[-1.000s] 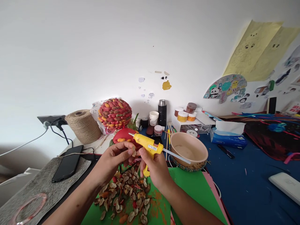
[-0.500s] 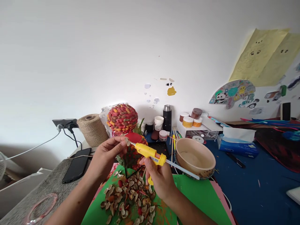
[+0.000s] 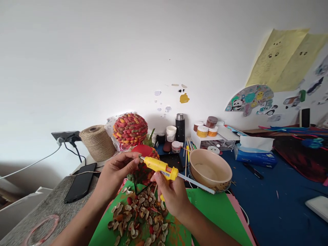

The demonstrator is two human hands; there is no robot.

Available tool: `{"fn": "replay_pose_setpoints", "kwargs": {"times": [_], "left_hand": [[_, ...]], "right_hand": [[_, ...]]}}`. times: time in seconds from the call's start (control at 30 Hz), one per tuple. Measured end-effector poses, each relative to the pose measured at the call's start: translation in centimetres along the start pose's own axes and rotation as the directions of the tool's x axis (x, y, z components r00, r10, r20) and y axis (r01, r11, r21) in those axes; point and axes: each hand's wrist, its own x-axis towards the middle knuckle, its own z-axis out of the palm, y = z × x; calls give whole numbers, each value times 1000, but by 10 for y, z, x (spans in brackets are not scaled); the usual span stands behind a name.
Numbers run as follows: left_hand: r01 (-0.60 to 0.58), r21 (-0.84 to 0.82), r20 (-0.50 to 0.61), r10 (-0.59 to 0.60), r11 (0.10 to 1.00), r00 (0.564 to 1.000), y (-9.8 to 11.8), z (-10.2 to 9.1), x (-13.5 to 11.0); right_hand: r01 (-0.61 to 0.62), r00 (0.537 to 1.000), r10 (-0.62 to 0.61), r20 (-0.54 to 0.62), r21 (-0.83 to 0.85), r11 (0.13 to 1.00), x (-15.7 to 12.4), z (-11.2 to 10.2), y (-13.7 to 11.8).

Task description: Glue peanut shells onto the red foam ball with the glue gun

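My right hand (image 3: pixel 172 194) grips a yellow hot glue gun (image 3: pixel 159 166) with a clear glue stick (image 3: pixel 197 182) sticking out of its back. The gun's nozzle points left at my left hand (image 3: pixel 116 171), whose fingers pinch a small nut shell right at the tip. Both hands hover over a pile of painted and plain nut shells (image 3: pixel 139 218) on a green sheet (image 3: pixel 217 213). Just behind the hands stands a red ball partly covered with shells (image 3: pixel 143 150).
A shell-covered ball (image 3: pixel 130 129), a twine spool (image 3: pixel 97 142), a black phone (image 3: pixel 80 182) and a plugged socket (image 3: pixel 65 136) are at the left. A beige bowl (image 3: pixel 210 169), black flask (image 3: pixel 180 127), paper cups, paint jars (image 3: pixel 205 130) and a tissue box (image 3: pixel 255 155) stand on the blue cloth (image 3: pixel 276 212).
The view drifted a little. My left hand brought the pinched shell up to the glue gun's nozzle and holds it there; the right hand keeps its grip on the gun.
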Motion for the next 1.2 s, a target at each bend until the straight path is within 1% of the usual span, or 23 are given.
{"fn": "replay_pose_setpoints", "kwargs": {"times": [0.17,0.33,0.5,0.7,0.93,1.2], "left_hand": [[15,11,-26,-14,1000,1000,0,-1,0],[7,8,-25,-6,1000,1000,2,-2,0],[-6,4,-19,6,1000,1000,0,-3,1],[-20,9,-24,20,1000,1000,0,-2,1],[-33,30,-24,34,999,999,3,0,-1],[-53,61,6,53,997,999,3,-2,-1]], "right_hand": [[33,999,-32,12,-43,999,-1,-1,2],[62,998,-61,20,-25,998,0,0,2],[92,996,-92,14,-18,996,0,0,1],[133,991,-134,-12,-55,990,-1,0,2],[140,989,-142,-28,-57,988,0,1,-1],[128,991,-131,-42,-70,989,0,0,2]]}}
